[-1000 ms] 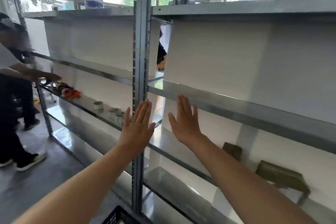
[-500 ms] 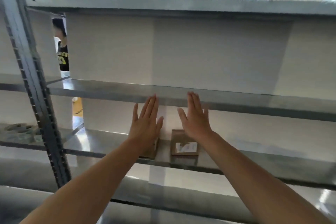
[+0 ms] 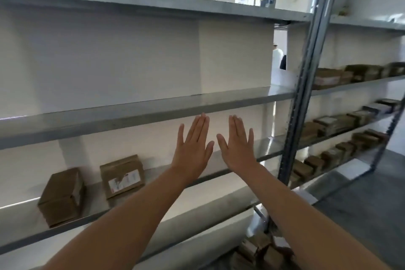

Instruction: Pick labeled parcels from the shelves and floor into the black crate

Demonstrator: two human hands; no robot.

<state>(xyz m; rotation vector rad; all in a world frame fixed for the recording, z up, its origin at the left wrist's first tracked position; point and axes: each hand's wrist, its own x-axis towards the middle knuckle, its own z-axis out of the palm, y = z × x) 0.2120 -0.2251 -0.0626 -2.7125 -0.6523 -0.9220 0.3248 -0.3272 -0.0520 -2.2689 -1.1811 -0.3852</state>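
Left of the steel upright (image 3: 306, 94), two flat hands are raised before the shelving.

The left hand (image 3: 192, 151) and right hand (image 3: 237, 149) are held side by side, backs toward me, fingers straight and close together, thumbs almost meeting; each grip is fully open and has hold of nothing. Further left of the upright, on the lower shelf (image 3: 19, 219), a labeled parcel (image 3: 122, 176) of brown card leans against the white back panel with its white sticker facing out. A second brown parcel (image 3: 62, 196) stands just beside it, further left again; I cannot see a label on it. Right of the upright, rows of brown parcels (image 3: 341, 120) line three shelves. At the foot of the upright, floor parcels (image 3: 260, 247) lie in a heap.
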